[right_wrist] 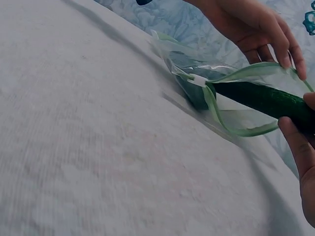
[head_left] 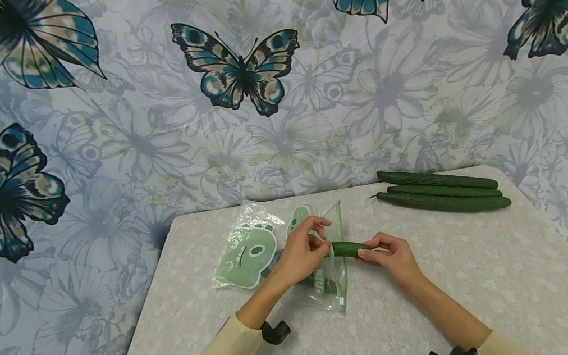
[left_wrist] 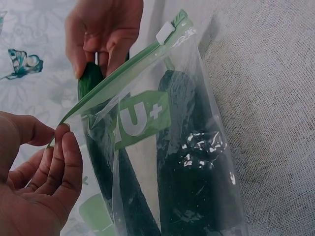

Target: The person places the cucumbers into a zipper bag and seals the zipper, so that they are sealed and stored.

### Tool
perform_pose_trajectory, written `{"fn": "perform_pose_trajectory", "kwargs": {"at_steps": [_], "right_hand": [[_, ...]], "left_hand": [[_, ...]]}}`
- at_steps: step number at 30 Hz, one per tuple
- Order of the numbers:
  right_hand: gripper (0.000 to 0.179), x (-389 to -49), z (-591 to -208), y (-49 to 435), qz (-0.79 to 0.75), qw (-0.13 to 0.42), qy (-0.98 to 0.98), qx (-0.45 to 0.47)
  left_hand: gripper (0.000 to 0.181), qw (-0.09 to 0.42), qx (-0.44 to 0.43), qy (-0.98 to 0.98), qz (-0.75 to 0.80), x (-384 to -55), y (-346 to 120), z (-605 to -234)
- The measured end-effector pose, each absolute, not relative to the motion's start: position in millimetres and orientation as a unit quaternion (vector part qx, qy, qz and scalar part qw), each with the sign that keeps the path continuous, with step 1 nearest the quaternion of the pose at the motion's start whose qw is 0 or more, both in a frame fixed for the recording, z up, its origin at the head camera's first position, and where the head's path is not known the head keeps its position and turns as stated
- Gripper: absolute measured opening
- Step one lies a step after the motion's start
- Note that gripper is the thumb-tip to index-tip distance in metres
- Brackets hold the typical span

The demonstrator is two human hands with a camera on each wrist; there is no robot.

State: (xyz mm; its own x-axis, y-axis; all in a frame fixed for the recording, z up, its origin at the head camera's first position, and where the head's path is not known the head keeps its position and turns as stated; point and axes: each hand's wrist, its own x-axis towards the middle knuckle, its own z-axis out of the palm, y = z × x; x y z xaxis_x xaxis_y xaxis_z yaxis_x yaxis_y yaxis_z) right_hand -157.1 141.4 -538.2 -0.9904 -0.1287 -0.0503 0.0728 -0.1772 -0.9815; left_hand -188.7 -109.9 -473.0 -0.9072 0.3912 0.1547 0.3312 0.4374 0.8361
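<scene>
Left hand [head_left: 302, 255] — fingers pinched on green rim [left_wrist: 129, 69] of clear bag [left_wrist: 142, 120], mid-frame, apparently to hold mouth apart. Right hand [head_left: 393, 257] — fingers clamped on outer end of cucumber [head_left: 347, 249], partly inside bag, presumably leaving inner end free. Three more cucumbers [head_left: 444, 191] lie toward frame's right.

The left forearm [head_left: 260, 303] and right forearm [head_left: 448, 311] stretch forward and slant inward, bringing the hands near each other without touching. The left hand [head_left: 304, 249] pinches between thumb and fingertips; the right hand [head_left: 391, 254] grips with its thumb opposite bent fingers.
</scene>
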Motion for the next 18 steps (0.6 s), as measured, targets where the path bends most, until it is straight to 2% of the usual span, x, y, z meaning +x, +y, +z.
{"fn": "perform_pose_trajectory", "kwargs": {"at_steps": [11, 18], "right_hand": [[0.028, -161.0, -543.3, 109.4, -0.796, 0.059, 0.599, -0.065], [0.021, -164.1, -549.1, 89.3, -0.792, 0.054, 0.605, -0.062]], "left_hand": [[0.038, 0.026, 0.221, 0.845, 0.486, -189.7, -110.9, -468.9], [0.038, 0.029, 0.219, 0.846, 0.485, -188.1, -110.7, -466.9]]}}
